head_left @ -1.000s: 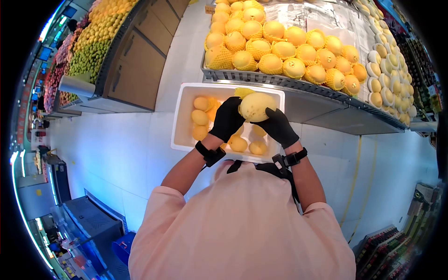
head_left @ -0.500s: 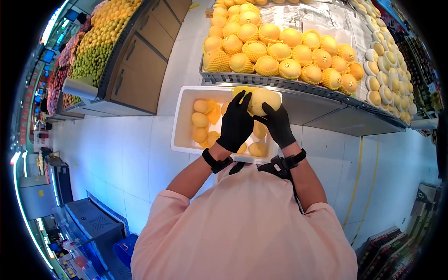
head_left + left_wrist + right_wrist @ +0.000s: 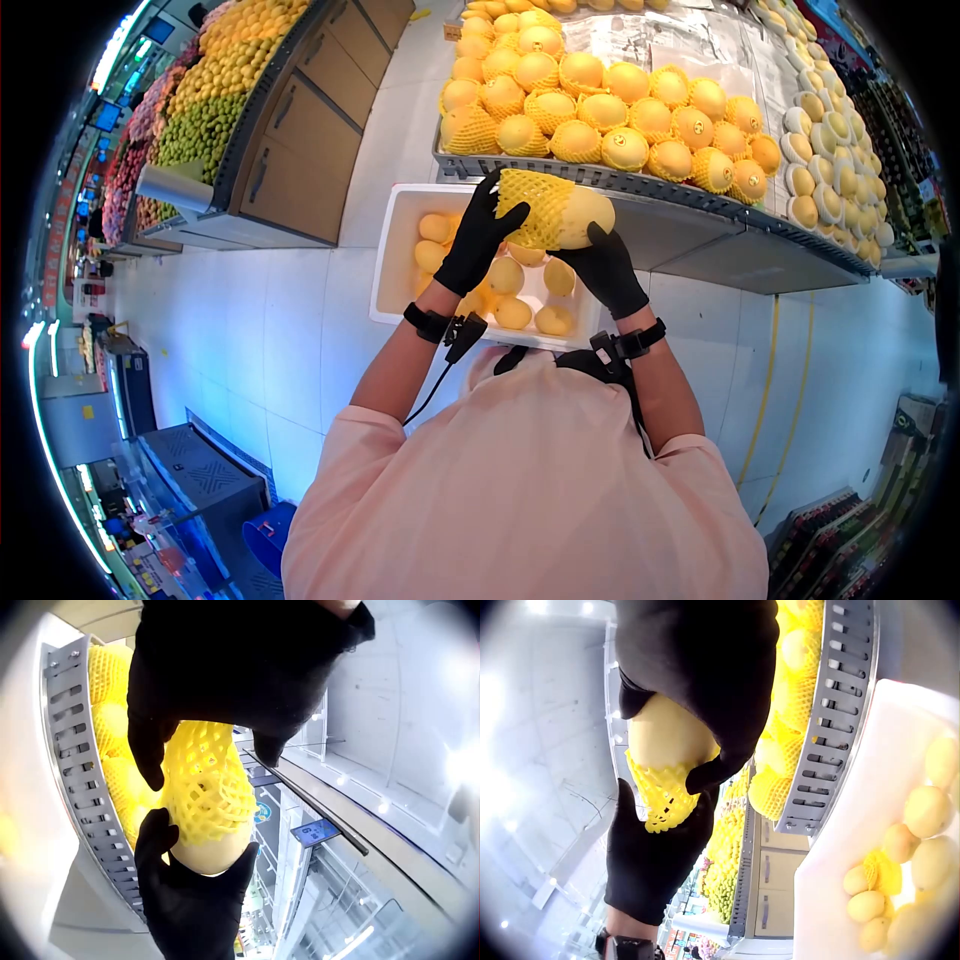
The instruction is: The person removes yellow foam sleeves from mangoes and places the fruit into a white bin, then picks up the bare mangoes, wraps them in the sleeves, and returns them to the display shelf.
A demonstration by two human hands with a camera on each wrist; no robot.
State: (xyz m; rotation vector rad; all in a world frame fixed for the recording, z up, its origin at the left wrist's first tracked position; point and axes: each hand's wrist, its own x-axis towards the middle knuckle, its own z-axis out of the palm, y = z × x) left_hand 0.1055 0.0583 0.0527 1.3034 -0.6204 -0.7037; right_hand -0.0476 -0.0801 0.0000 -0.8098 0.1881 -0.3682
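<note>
A pale yellow melon (image 3: pixel 588 215) is held up over the near side of the fruit display, above a white foam box. A yellow foam net (image 3: pixel 535 207) covers its left part, and the right end is bare. My black-gloved left hand (image 3: pixel 474 245) grips the netted end, thumb on the near side and fingers on the far side. The other gloved hand, my right hand (image 3: pixel 607 277), holds the bare end with thumb and fingers round it. In the right wrist view the net (image 3: pixel 664 796) reaches about halfway along the fruit.
The white foam box (image 3: pixel 390 255) holds several loose yellow melons (image 3: pixel 513 312) and some yellow netting. Behind it, a display edged by a slotted grey rail (image 3: pixel 600 174) carries netted melons (image 3: pixel 624 148). At the left stands a cabinet (image 3: pixel 300 150) topped with fruit.
The net, bunched at the melon's far left end before, now spreads over its left half. My left hand has shifted from over the fruit to the netted end; my right hand keeps its hold.
</note>
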